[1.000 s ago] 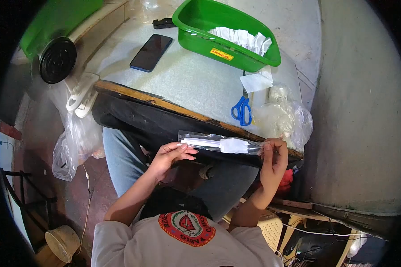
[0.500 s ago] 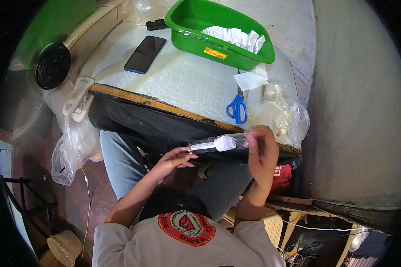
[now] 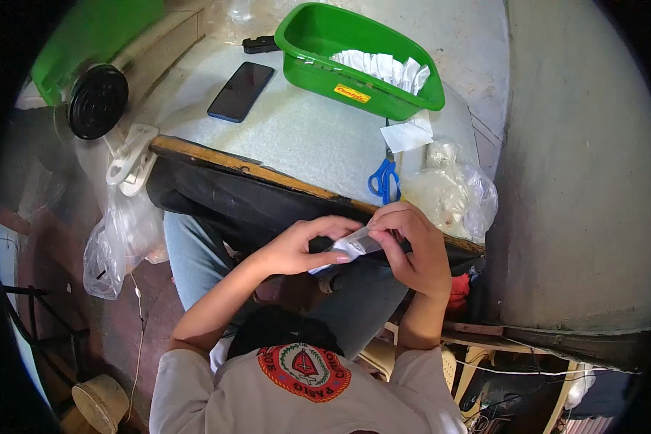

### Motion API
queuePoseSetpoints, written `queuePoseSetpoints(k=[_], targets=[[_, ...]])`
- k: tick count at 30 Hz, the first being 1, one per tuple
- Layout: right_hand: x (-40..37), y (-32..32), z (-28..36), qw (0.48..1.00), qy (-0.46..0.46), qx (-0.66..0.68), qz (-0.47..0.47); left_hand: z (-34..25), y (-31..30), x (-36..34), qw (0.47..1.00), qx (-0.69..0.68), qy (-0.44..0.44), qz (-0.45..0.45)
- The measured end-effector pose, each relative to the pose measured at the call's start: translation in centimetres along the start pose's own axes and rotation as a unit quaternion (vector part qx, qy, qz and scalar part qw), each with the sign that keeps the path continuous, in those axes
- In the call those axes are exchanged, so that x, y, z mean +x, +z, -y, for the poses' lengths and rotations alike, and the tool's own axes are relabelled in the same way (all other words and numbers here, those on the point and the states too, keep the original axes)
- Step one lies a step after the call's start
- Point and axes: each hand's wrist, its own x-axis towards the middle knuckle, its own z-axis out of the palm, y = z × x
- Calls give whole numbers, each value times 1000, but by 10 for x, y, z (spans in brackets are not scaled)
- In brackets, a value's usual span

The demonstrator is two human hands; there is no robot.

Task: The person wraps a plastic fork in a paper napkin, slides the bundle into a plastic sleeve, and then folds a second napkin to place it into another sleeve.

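Observation:
Over my lap, just below the table's edge, I hold a slim clear plastic sleeve with a white folded item inside it. My left hand is closed around the filled part, its thumb lying along the white item. With thumb and fingertips, my right hand pinches the sleeve's other end. What the white item is made of, and its lower part, cannot be made out. Blue-handled scissors lie on the table just beyond my right hand, their blades partly under white paper pieces.
A green basin holds several white folded pieces. On the grey tabletop lie a dark phone and a black object. Clear plastic bags sit at the right. A white clip-on device with a black disc is at the left edge.
My left hand has slid right from the sleeve's far left end onto the white item. My right hand has come slightly left, and the sleeve is now more tilted and partly covered.

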Motion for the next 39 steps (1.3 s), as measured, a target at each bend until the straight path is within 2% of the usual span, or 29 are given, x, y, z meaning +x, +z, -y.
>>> queuePoseSetpoints(k=[2, 4, 9, 11, 12, 15, 17, 20, 23, 27, 29, 33, 35, 39], targets=[[1, 1, -1, 1000, -10, 10, -7, 7, 5, 0, 1000, -27, 2, 8], [1, 1, -3, 1000, -16, 4, -17, 5, 8, -3, 995, -78, -58, 37], [1, -5, -5, 998, -42, -38, -40, -1, 11, -10, 989, -122, -88, -14], [3, -9, -1, 999, 17, -11, -29, -4, 10, -10, 990, -109, -88, -32], [4, -9, -1, 999, 15, -11, -30, -6, 10, -11, 990, -108, -87, -32], [5, -9, -5, 1000, 15, -19, 2, -8, 10, -12, 991, -97, -89, -28], [0, -17, -15, 992, 37, -14, 120, -4, 9, -13, 990, -92, -99, -27], [-5, -28, -21, 988, 51, -13, 142, -11, 7, -13, 988, -83, -132, -15], [0, -37, -13, 993, 48, -8, 110, -8, 5, -15, 984, -116, -138, 0], [4, -33, -12, 991, 37, 30, 121, -9, 5, -16, 982, -131, -135, -6], [1, -30, -25, 979, 37, 1, 200, -12, 5, -16, 985, -109, -135, 7], [-3, -32, -29, 986, 40, 50, 151, -16, 6, -16, 982, -121, -142, -11], [2, -29, -25, 993, 5, 54, 105, -14, 4, -15, 989, -45, -137, -14], [8, -15, -23, 993, -16, 42, 111, -13, 6, -14, 991, -26, -125, -33]])
